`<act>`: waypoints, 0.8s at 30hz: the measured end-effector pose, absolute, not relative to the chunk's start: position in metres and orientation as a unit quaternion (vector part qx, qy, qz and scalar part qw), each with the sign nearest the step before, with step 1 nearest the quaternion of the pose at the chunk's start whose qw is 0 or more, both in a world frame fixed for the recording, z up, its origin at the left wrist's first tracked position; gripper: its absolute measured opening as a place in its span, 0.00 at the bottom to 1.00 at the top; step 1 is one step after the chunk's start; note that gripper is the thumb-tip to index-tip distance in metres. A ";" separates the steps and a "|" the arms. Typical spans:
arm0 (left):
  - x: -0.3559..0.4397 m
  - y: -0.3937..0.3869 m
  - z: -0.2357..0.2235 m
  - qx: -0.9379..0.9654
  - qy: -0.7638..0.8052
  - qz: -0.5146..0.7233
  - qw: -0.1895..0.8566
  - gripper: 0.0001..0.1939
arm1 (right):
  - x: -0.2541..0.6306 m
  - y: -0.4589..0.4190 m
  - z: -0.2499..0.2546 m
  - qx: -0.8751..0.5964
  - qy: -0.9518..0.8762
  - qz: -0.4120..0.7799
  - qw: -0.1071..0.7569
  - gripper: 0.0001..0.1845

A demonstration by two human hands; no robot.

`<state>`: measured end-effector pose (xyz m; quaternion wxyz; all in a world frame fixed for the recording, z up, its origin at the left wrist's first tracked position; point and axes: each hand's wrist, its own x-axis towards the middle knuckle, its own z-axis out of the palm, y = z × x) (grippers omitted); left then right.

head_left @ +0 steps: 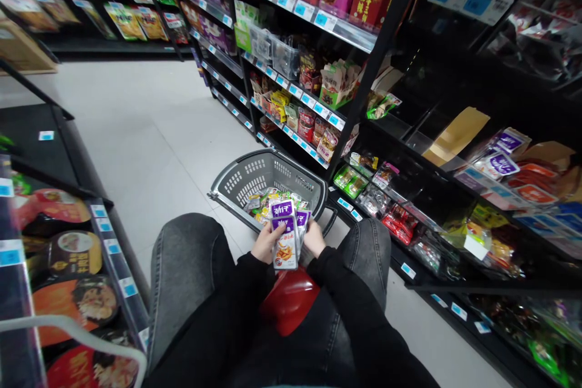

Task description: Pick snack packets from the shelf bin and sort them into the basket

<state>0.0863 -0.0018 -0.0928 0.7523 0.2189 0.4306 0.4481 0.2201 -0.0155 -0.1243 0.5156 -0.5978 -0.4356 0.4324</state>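
Note:
Both my hands hold small purple-and-white snack packets in front of my knees. My left hand [266, 244] is closed, its thumb pressed on the front snack packet [285, 247], which shows an orange food picture. My right hand [314, 239] grips another purple-topped snack packet [302, 219] at the right of the bunch; some of its fingers are hidden behind the packets. Just beyond the hands stands a grey shopping basket [245, 180] on the floor. Several colourful small packets [260, 203] lie inside it, partly hidden by those I hold.
A red glossy seat [291, 300] shows between my legs. Black shelving with price tags [313, 103] runs along the right, holding bagged snacks and open boxes [457, 136]. At the left a low shelf carries round food bowls [75, 254]. Pale tiled floor [136, 115] stretches ahead.

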 end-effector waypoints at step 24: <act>0.085 0.007 -0.108 0.291 0.500 0.517 0.631 0.32 | 0.217 -0.011 -0.139 -0.495 -0.418 0.530 0.547 0.44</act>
